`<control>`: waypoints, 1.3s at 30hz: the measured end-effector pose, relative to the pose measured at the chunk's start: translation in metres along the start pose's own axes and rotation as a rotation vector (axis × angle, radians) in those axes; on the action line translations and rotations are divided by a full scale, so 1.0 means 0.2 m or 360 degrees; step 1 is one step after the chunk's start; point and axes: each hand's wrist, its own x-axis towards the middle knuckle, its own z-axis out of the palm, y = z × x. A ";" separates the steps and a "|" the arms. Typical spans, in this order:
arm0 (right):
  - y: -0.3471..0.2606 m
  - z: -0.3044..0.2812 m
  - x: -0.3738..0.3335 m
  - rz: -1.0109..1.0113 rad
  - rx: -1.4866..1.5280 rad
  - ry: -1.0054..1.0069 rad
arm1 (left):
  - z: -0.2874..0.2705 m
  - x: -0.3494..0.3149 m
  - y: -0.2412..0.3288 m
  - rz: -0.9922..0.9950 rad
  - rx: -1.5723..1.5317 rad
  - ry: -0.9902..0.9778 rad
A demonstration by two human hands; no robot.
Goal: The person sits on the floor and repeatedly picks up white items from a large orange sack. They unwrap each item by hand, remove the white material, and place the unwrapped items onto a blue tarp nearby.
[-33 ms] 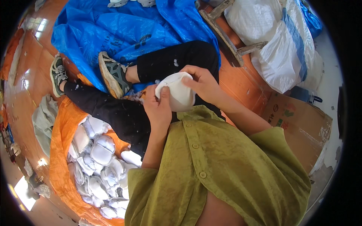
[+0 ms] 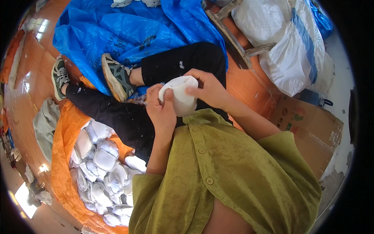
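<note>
A white, rounded, padded-looking piece is held above my lap, its rim partly folded. My left hand grips its left side, with the thumb on the near face and the fingers behind. At its upper right, my right hand pinches the edge: the fingers curl behind the rim and the thumb lies over the white surface. The fingertips behind the piece are hidden. Below and left of my left forearm, an orange woven sack gapes, holding several white padded pieces of similar look.
A blue plastic sheet spreads beyond my legs. A wooden frame lies on the orange floor at the upper right, beside white woven sacks. A cardboard box stands right of my elbow. Grey cloth lies at left.
My right thumb has shifted slightly left and down from the rim onto the white piece's face. The piece's upper edge looks more folded. My left hand keeps its hold.
</note>
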 end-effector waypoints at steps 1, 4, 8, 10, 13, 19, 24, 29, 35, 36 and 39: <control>0.01 0.01 -0.01 -0.0005 0.0038 -0.0088 | 0.01 0.01 0.04 0.0095 0.0053 0.0111; 0.01 0.08 -0.06 0.0095 -0.0113 0.0022 | 0.02 0.01 0.07 -0.0297 -0.0598 0.0108; -0.03 0.06 -0.05 -0.0042 -0.0337 -0.0043 | 0.05 0.02 0.03 -0.0832 -0.1590 -0.0065; 0.00 0.06 -0.06 -0.0185 -0.0403 -0.0014 | 0.02 0.02 0.03 -0.0799 -0.1475 -0.0209; 0.02 0.05 -0.06 -0.0256 -0.0062 0.0137 | -0.01 0.04 0.13 -0.0648 -0.1021 -0.0423; -0.05 -0.01 -0.01 -0.0116 0.0351 -0.0204 | -0.01 0.03 0.09 -0.0267 -0.0681 -0.0658; -0.11 -0.05 0.05 -0.0353 0.0193 -0.0092 | 0.01 0.01 0.09 -0.0229 -0.0382 -0.0425; -0.25 -0.10 0.07 -0.0580 -0.0557 0.0002 | 0.00 0.00 0.11 -0.0081 -0.0240 -0.0442; -0.27 -0.11 0.07 -0.0517 -0.0886 -0.0168 | -0.01 0.00 0.13 -0.0086 -0.0148 -0.0597; -0.28 -0.12 0.07 -0.0467 -0.0883 -0.0243 | -0.02 0.00 0.13 -0.0091 -0.0129 -0.0638; -0.27 -0.12 0.07 -0.0365 -0.1025 -0.0441 | -0.02 -0.01 0.14 -0.0141 -0.0095 -0.0650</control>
